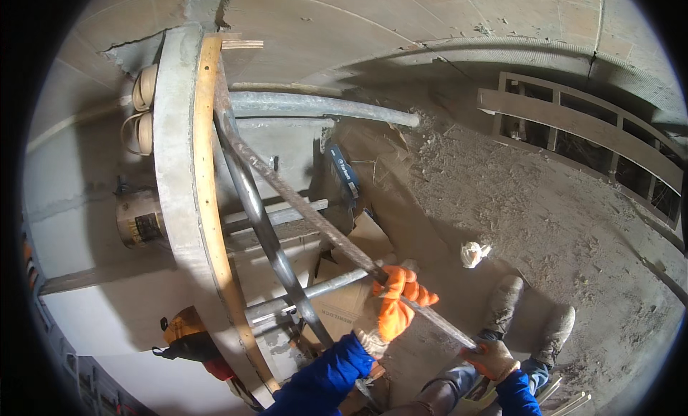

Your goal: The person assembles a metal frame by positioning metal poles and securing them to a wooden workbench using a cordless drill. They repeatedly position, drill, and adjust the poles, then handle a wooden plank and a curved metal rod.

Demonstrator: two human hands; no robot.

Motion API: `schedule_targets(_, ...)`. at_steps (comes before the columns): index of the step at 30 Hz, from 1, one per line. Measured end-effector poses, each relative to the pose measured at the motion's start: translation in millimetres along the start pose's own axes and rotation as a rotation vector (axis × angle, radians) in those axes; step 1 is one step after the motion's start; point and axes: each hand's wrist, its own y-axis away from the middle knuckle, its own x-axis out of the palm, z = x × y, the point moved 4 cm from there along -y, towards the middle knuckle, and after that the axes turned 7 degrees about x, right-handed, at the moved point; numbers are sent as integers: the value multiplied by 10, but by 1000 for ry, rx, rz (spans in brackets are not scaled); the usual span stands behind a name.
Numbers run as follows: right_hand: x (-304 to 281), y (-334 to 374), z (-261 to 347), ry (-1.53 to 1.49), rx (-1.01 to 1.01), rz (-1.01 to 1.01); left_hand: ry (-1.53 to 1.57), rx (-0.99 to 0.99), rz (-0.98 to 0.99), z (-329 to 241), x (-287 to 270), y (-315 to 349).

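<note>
A long, worn metal bar (315, 217) slants down toward me from the upper left. My left hand (398, 301), in an orange glove with a pale cuff, is closed around it partway along. Farther down, near the bar's lower end, my right hand (491, 360), also gloved, grips it close to my knees. The bar's upper part reaches the wooden strip (206, 158) on the edge of a pale grey slab (174, 151); the exact contact there is hard to make out. Behind the bar stands a dark steel tube (261, 219), crossed low down by a grey tube (315, 290).
Cardboard (370, 237) and a blue box (344, 171) lie beyond the tubes. Crumpled white material (472, 255) is on the dusty floor near my boots (504, 298). A slatted wooden frame (573, 128) lies far right. Left of the slab are a bucket (138, 217) and an orange-black bag (185, 328).
</note>
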Motion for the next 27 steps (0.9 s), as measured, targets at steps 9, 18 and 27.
schedule_targets(9, -202, 280, -408, -245, -18, -107, 76, -146, -37, 383, 266, -28)
schedule_targets(18, -182, 384, -470, -226, -26, -118, 110, -171, -31, 380, 278, 28)
schedule_targets(27, -151, 513, -610, -326, 14, -109, 174, -257, -78, 608, 212, 148)
